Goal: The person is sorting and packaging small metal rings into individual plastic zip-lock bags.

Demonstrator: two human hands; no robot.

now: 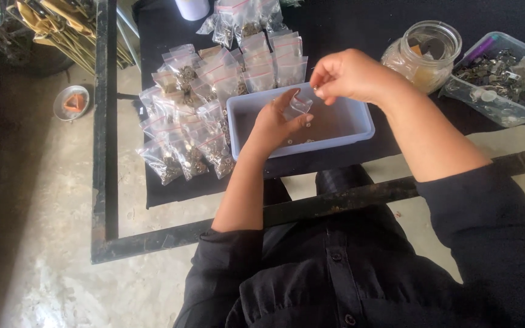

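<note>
My left hand (277, 124) holds a small clear plastic bag (300, 105) open above a pale blue plastic tray (360, 124). Just right of the bag's mouth, my right hand (350, 76) is pinched shut on a tiny metal piece (315, 89). A few small metal pieces lie on the tray's floor. To the left of the tray lies a heap of filled clear zip bags (195, 115), each with dark metal parts inside.
The tray sits on a black cloth (347, 24) over a black metal frame (101, 152). At the right stand a glass jar (423, 54) and a clear box of metal parts (502, 79). A small round dish (71, 102) rests on the concrete floor at left.
</note>
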